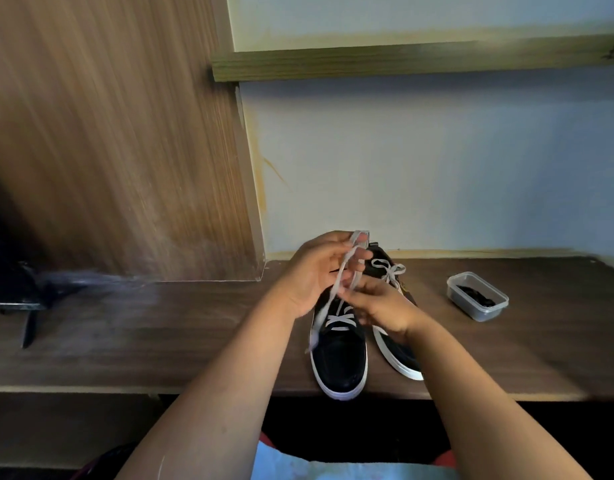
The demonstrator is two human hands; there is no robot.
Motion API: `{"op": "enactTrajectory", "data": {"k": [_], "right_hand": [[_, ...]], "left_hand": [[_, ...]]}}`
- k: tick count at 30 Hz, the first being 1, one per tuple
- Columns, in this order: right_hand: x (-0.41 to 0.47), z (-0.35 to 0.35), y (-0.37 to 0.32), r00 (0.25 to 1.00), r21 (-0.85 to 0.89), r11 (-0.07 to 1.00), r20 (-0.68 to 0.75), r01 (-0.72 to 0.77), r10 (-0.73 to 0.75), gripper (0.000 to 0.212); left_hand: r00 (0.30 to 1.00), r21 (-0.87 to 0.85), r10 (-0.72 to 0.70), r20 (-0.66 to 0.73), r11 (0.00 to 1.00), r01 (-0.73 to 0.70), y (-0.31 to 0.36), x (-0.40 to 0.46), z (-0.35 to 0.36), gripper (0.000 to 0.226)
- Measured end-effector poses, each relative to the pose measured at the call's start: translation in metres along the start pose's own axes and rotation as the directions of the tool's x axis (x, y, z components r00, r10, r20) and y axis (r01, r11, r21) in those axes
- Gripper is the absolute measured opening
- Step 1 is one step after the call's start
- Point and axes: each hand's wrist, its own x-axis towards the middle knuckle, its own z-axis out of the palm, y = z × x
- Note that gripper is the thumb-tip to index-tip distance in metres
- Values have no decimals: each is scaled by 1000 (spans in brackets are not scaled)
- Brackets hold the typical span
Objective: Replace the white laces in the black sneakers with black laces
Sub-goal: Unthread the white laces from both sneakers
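At centre frame, the left hand (314, 275) pinches a raised loop of the white lace (345, 263) above the near sneaker (338, 355), while the right hand (381, 306) grips the same lace lower down, just over the eyelets. The second sneaker (397, 344) lies beside it, white lace still tied. At right, the clear tub (478, 308) holds black laces (475, 294); no writing is readable.

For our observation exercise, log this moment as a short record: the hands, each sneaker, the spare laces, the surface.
left hand: pinches the white lace, raised
right hand: pinches the same lace lower down
left sneaker: lace partly pulled out
right sneaker: white bow still tied
clear tub: holds black laces, right of the sneakers
desk: dark wood
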Motion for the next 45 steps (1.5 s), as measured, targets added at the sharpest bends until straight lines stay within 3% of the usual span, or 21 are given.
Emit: {"op": "enactTrajectory", "data": {"k": [2, 4, 6, 8, 9, 11, 13, 15, 17, 18, 19, 22, 25, 29, 31, 33, 35, 38, 40, 43, 45], "right_hand": [[2, -5, -1, 979, 149, 989, -201, 13, 17, 26], [4, -21, -5, 881, 295, 955, -460, 37, 108, 36], [2, -42, -4, 764, 462, 878, -609, 123, 214, 40], [-6, -56, -6, 692, 586, 764, -670, 271, 268, 29], [-9, -61, -4, 674, 586, 752, -689, 302, 267, 20], [-12, -62, -3, 677, 396, 891, -720, 221, 152, 19], [-10, -59, 1, 781, 157, 982, -625, 108, 14, 38], [-10, -48, 5, 940, -200, 979, -339, -38, -33, 59], [-5, -34, 9, 992, -676, 729, -119, -108, 36, 72], [-2, -27, 11, 993, -788, 604, -110, -119, 52, 75], [0, -19, 10, 992, -829, 545, -115, -124, 50, 75], [11, -3, 12, 997, -806, 589, -72, -66, 14, 70], [24, 2, 17, 999, -831, 555, -50, -47, 10, 56], [34, -1, 22, 994, -831, 550, -105, -84, -6, 44], [34, -3, 22, 994, -823, 561, -113, -90, -8, 42], [33, -2, 23, 994, -815, 572, -112, -88, -6, 40], [31, -2, 25, 994, -813, 576, -113, -86, -12, 40], [31, -3, 26, 992, -817, 570, -126, -89, -26, 44], [32, -4, 27, 989, -820, 566, -136, -84, -50, 44], [33, -1, 28, 983, -808, 589, -133, -33, -127, 36], [33, 2, 28, 983, -798, 599, -51, 66, -175, 28]], "left_hand": [[996, 104, -8, -94, 994, 18, -4, 2, -3, 22], [963, 289, -104, -248, 941, 176, -21, 5, -13, 28], [902, 462, -220, -371, 799, 384, -51, 10, -31, 31], [849, 588, -267, -456, 626, 512, -79, 12, -47, 29], [829, 609, -275, -487, 574, 548, -90, 14, -52, 30], [786, 564, -311, -534, 561, 606, -100, 16, -53, 34], [763, 542, -336, -552, 552, 634, -103, 19, -49, 38], [768, 583, -353, -535, 503, 638, -106, 22, -46, 36], [763, 583, -381, -523, 493, 646, -108, 24, -43, 26], [757, 562, -395, -521, 508, 652, -107, 24, -42, 19], [752, 534, -402, -523, 533, 657, -106, 23, -41, 13], [743, 386, -420, -521, 661, 644, -99, 21, -39, 15], [782, 233, -452, -429, 781, 579, -82, 14, -41, 16], [831, 115, -462, -308, 849, 515, -64, 8, -53, 22], [810, 267, -419, -411, 794, 546, -68, 10, -59, 24], [769, 405, -408, -492, 675, 617, -79, 14, -61, 33], [731, 438, -465, -499, 593, 676, -88, 17, -56, 36], [727, 467, -509, -462, 557, 687, -92, 20, -47, 19], [754, 402, -482, -446, 644, 650, -84, 18, -46, 15], [849, 123, -410, -334, 874, 470, -62, 14, -51, 23], [925, 135, -324, -197, 926, 353, -49, 9, -51, 29]]}}
